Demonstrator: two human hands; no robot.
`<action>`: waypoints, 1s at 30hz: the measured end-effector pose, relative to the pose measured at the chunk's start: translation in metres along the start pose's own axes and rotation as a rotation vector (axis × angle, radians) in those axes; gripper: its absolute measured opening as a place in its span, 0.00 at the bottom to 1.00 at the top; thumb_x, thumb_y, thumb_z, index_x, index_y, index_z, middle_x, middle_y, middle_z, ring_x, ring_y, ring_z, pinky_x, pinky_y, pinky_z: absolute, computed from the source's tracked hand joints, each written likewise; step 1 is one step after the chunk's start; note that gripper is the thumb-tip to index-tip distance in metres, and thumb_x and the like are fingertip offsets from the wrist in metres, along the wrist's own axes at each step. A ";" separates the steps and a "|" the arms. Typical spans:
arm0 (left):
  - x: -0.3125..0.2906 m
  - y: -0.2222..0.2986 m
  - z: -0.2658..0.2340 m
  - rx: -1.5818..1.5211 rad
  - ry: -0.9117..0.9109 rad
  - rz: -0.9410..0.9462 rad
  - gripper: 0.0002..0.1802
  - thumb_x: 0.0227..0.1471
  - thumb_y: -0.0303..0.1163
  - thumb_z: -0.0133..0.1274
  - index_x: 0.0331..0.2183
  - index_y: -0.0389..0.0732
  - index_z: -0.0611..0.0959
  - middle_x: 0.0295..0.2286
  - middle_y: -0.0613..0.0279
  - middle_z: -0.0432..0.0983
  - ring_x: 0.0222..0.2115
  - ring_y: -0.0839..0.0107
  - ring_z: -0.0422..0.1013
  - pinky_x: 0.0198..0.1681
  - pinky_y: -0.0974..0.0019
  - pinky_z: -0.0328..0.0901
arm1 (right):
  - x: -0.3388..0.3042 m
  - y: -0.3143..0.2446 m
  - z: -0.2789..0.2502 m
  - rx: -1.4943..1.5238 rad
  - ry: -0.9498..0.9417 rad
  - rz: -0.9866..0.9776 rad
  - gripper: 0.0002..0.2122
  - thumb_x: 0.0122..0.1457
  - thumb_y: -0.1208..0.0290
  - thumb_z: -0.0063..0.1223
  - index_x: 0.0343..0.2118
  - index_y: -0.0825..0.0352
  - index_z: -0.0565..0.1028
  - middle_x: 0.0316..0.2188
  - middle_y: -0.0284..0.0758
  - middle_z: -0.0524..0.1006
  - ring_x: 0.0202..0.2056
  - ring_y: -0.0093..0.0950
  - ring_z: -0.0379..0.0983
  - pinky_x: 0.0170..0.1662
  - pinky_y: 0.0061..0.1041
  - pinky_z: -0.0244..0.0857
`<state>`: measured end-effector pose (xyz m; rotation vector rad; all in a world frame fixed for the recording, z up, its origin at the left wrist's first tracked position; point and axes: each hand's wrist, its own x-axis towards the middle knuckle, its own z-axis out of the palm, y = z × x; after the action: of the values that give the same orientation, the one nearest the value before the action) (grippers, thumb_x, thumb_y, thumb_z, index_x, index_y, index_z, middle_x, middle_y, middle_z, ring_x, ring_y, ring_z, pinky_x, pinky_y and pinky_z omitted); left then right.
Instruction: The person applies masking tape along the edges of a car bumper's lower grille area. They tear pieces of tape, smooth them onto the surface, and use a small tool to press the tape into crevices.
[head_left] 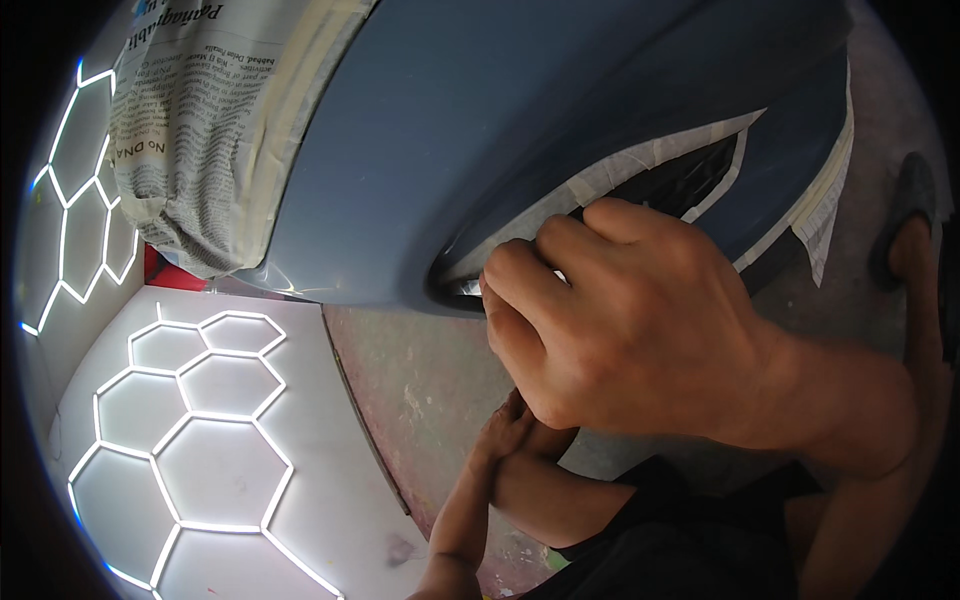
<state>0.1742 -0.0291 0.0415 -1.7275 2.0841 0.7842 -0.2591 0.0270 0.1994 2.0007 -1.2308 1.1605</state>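
My right hand (625, 320) is closed, fingers curled, in front of the masked opening in a grey-blue car bumper (390, 150). What its fingertips pinch is hidden behind the knuckles. Pale masking tape (660, 150) lines the upper edge of the opening, and a dark mesh grille (690, 180) shows inside. Lower down, my left hand (508, 428) lies over my bent knee with nothing visible in it. The right hand covers part of that knee.
Newspaper (200, 150) taped along its edge covers the bumper's left side. A loose tape flap (815, 240) hangs at the right. White hexagonal light strips (180, 375) glow at the left. My foot in a dark slipper (910, 215) rests on the stained concrete floor (400, 380).
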 end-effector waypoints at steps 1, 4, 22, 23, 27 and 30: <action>0.000 -0.001 0.000 0.013 -0.001 -0.001 0.42 0.67 0.57 0.47 0.70 0.40 0.62 0.61 0.33 0.70 0.64 0.40 0.65 0.66 0.48 0.60 | 0.001 0.001 0.001 0.005 0.011 -0.001 0.07 0.42 0.78 0.65 0.15 0.67 0.75 0.20 0.27 0.70 0.19 0.19 0.65 0.21 0.21 0.57; 0.001 -0.002 0.002 0.047 -0.001 0.014 0.42 0.67 0.58 0.47 0.69 0.39 0.62 0.61 0.32 0.70 0.64 0.40 0.65 0.66 0.47 0.60 | 0.003 0.003 0.003 0.013 0.021 -0.010 0.08 0.42 0.78 0.65 0.13 0.66 0.74 0.20 0.27 0.70 0.19 0.19 0.66 0.21 0.21 0.58; 0.001 0.013 0.002 -0.017 0.174 -0.032 0.40 0.61 0.53 0.58 0.62 0.32 0.74 0.58 0.32 0.73 0.59 0.41 0.71 0.62 0.48 0.66 | -0.005 0.010 -0.018 0.025 0.067 0.041 0.07 0.43 0.79 0.66 0.28 0.67 0.83 0.24 0.31 0.75 0.21 0.23 0.70 0.22 0.24 0.58; -0.004 0.025 -0.002 -0.022 0.203 -0.057 0.38 0.60 0.50 0.61 0.61 0.31 0.75 0.57 0.32 0.74 0.58 0.42 0.73 0.60 0.48 0.68 | -0.010 0.012 -0.030 0.038 0.040 0.058 0.08 0.44 0.80 0.65 0.30 0.67 0.84 0.24 0.31 0.75 0.21 0.24 0.71 0.22 0.24 0.58; -0.037 0.098 -0.012 -0.063 0.875 0.524 0.28 0.52 0.31 0.66 0.52 0.30 0.79 0.58 0.34 0.74 0.52 0.40 0.77 0.52 0.49 0.74 | -0.031 0.007 -0.077 0.057 -0.095 0.172 0.13 0.46 0.84 0.64 0.38 0.68 0.85 0.25 0.32 0.76 0.23 0.26 0.73 0.23 0.27 0.61; -0.040 0.163 -0.014 -0.165 1.050 1.004 0.19 0.46 0.21 0.64 0.42 0.34 0.78 0.61 0.28 0.68 0.46 0.37 0.79 0.40 0.52 0.78 | -0.040 0.003 -0.099 0.106 -0.139 0.221 0.15 0.46 0.85 0.64 0.39 0.69 0.85 0.26 0.34 0.76 0.22 0.28 0.73 0.23 0.29 0.64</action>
<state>0.0254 0.0135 0.1085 -1.1244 3.8011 0.1876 -0.3105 0.1199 0.2143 2.0943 -1.5217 1.2294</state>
